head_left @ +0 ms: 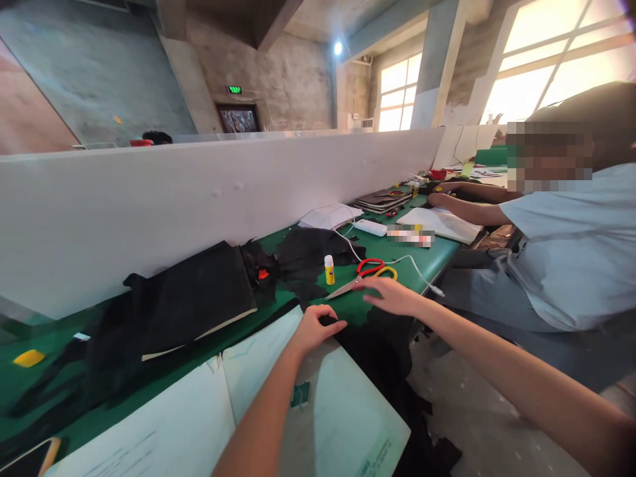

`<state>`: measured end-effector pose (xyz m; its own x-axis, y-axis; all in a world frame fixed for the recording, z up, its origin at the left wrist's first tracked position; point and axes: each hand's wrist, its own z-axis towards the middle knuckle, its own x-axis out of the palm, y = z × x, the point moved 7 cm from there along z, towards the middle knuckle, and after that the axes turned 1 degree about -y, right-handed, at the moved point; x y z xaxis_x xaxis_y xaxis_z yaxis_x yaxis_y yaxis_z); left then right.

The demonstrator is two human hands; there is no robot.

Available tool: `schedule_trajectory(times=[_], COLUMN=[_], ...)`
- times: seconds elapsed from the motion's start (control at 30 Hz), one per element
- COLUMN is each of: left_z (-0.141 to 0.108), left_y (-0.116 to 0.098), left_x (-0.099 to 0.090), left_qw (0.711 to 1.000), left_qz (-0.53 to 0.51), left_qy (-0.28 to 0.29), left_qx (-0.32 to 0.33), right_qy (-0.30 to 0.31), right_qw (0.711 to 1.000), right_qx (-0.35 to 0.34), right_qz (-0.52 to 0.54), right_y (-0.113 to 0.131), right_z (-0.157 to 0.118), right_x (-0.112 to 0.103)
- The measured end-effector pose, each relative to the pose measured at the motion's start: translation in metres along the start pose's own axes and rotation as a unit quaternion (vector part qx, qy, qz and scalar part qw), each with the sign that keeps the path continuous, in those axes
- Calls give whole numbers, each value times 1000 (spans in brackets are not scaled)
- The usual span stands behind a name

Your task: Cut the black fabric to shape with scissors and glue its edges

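My left hand rests at the top edge of an open pale booklet, its fingers curled around a dark edge that I cannot make out clearly. Black fabric lies under and to the right of the booklet. My right hand is over the scissors, which have one red and one yellow handle loop; its fingers are spread and hold nothing, and whether they touch the scissors is unclear. Just left of the scissors stands a yellow glue stick with a white cap.
A black-covered book and black cloth scraps lie along the white partition. A phone is at the lower left. White cable crosses the green table. At the right sits a person with forearms on the table.
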<state>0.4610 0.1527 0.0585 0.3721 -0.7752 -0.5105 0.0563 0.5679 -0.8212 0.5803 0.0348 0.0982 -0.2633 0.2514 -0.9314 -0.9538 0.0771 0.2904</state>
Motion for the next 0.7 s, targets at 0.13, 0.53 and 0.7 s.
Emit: schedule_trajectory(times=[0.13, 0.53, 0.7], left_z=[-1, -2, -1], left_y=[-1, -2, 3], left_x=[0, 1, 7], left_qw=[1000, 1000, 996], left_qz=[-4, 13, 88], left_qy=[-4, 0, -3], left_qx=[-5, -2, 14], right_qy=[118, -42, -117], right_qw=[990, 990, 968], right_qx=[-66, 110, 207], right_qz=[34, 73, 75], right_y=[27, 15, 17], right_z=[-21, -49, -59], right_x=[15, 22, 25])
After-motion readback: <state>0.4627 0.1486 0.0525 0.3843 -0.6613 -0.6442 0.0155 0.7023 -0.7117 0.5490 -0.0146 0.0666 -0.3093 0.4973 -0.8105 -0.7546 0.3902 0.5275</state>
